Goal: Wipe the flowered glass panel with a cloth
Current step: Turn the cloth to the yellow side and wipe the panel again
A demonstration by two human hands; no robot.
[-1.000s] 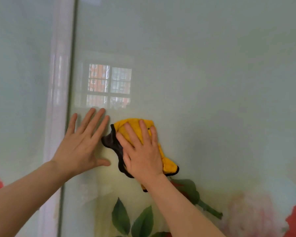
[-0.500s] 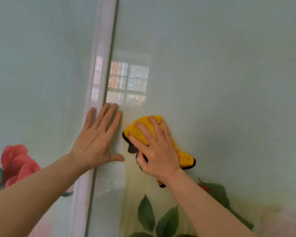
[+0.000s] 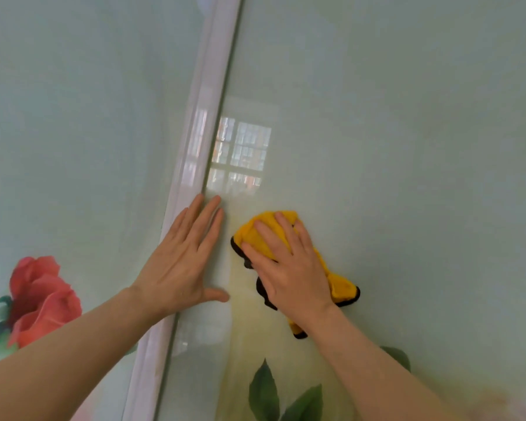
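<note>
The pale green glass panel (image 3: 407,147) fills the view, printed with green leaves (image 3: 264,390) at the bottom. A yellow cloth (image 3: 263,230) with a dark edge lies flat against the glass near its left border. My right hand (image 3: 289,268) presses the cloth onto the panel with fingers spread and straight. My left hand (image 3: 182,262) rests flat on the glass and the white frame strip, fingers straight, just left of the cloth.
A white vertical frame strip (image 3: 195,141) separates this panel from the left-hand panel (image 3: 73,132), which carries a red flower print (image 3: 40,296). A window reflection (image 3: 240,153) shines on the glass above my hands.
The view has swung left, so the frame strip and red flower sit further right. Both hands stay flat on the glass; my right hand and the cloth have shifted slightly up towards the frame.
</note>
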